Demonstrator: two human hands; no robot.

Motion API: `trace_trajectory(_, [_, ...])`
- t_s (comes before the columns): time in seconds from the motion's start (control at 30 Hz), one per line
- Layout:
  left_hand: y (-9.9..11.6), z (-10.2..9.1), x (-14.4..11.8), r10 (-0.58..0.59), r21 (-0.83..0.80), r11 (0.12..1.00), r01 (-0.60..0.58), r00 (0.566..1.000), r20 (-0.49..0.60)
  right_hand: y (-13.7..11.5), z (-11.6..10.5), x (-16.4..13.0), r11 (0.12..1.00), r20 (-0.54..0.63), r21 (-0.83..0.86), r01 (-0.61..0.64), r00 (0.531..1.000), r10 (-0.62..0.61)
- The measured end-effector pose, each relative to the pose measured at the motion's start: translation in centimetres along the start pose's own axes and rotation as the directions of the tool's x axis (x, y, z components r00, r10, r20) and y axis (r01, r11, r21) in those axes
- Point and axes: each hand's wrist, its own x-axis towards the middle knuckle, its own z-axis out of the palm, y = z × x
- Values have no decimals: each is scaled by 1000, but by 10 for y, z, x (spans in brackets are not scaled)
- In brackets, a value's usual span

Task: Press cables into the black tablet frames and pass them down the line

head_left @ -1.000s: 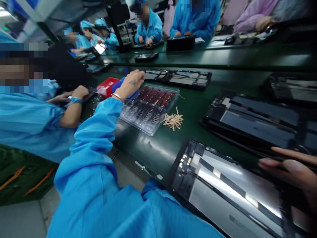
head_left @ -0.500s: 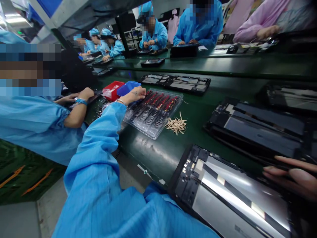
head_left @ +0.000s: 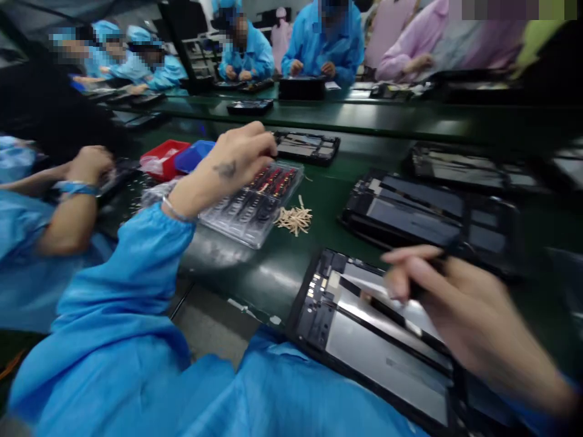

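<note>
A: Tray (head_left: pixel 255 209) of small red and black parts sits on the green surface (head_left: pixel 319 200); the left hand (head_left: pixel 228 167) has lifted off it, fingertips pinched together — on a part? Cannot tell

B: And the right hand (head_left: pixel 455 303)?

A: It's swung in over the opened tablet (head_left: pixel 364 340), grip closed on a thin dark tool (head_left: pixel 432 273). Looks like picking has given way to fitting, beside that heap of pale slivers (head_left: pixel 295 218)
</note>
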Motion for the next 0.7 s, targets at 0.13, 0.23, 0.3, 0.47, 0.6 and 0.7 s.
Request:
trace_trajectory(0.13, [107,14,15,642,163,760,-629,687,-339,5,31,17,918,270,347,-191,958,97])
trace_trajectory(0.23, [143,30,16,843,246,489,-837,382,-378,9,27,21,887,192,446,-122,981,38])
trace_trajectory(0.3, [149,38,16,855,236,451,-861,341,-390,7,19,18,891,127,445,-90,991,37])
trace_trajectory(0.47, [149,44,18,859,228,462,-857,369,-356,1,10,12,918,90,395,-36,996,0])
trace_trajectory(0.6, [152,47,15,814,88,504,-859,438,-381,2,13,14,959,22,282,35,999,-43])
trace_trajectory(0.7, [154,48,13,627,-92,688,-720,653,-425,1,14,14,989,-23,113,96,995,-94])
